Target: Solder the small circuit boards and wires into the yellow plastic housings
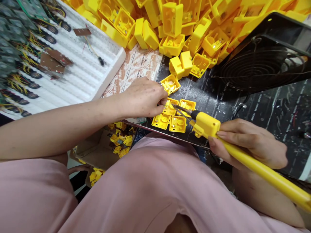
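In my right hand (247, 142) is a yellow soldering iron (206, 124), its handle gripped and its dark tip pointing left. The tip is over small open yellow plastic casings, which lie close together near the table edge. My left hand (145, 97) has its fingers curled down at the casing (173, 106) under the tip; what they pinch is hidden. Beside that one are a casing (188, 105) to the right and two nearer my body, a left casing (161, 121) and a right casing (178, 124). Another casing (170, 84) lies just beyond my left fingers.
A heap of yellow casings (172, 19) fills the back. A black fan (264, 61) stands at right on the dark tabletop (264, 106). At left, a white foam tray (85, 71) holds circuit boards with wires (19, 48). Below the edge is a cardboard box (94, 150) with yellow parts.
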Available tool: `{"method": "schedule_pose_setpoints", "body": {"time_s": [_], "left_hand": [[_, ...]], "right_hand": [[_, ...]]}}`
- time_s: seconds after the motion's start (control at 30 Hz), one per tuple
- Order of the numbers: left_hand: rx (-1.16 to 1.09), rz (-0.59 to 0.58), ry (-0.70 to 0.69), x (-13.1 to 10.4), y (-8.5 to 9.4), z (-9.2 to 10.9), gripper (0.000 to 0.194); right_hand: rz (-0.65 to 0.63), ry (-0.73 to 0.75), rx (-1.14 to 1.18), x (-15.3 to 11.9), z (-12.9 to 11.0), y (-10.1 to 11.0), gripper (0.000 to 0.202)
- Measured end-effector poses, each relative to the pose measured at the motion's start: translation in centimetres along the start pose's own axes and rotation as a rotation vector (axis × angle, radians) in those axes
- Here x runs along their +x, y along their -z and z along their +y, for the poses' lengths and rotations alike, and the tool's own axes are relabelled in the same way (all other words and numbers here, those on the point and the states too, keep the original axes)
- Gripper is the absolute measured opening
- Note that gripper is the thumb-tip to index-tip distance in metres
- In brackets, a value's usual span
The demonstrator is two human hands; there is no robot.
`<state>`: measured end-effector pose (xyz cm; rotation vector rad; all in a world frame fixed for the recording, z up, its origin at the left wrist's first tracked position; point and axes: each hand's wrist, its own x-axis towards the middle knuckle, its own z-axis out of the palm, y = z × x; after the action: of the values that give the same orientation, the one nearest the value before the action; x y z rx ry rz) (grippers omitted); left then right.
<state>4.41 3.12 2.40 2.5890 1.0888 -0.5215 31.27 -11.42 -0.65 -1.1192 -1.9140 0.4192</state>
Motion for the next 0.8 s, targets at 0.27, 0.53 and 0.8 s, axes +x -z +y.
{"method": "schedule_pose_setpoints", "body": {"time_s": [0.27, 0.53, 0.8], "left_hand": [[-0.013, 0.098, -0.047, -0.3, -0.9, -0.4, 0.024], [-0.006, 0.051, -0.005, -1.0, -0.7, -0.1, 0.03], [-0.016, 0.089, -0.014, -0.8, -1.0, -0.1, 0.025]], "right_hand": [[0.188, -0.111, -0.026, -0.3, -1.0, -0.7, 0.052], [0.242, -0.152, -0.001, -0.7, -1.5, -1.7, 0.032], [0.125, -0.074, -0.05, -0.6, -0.9, -0.7, 0.06]]}}
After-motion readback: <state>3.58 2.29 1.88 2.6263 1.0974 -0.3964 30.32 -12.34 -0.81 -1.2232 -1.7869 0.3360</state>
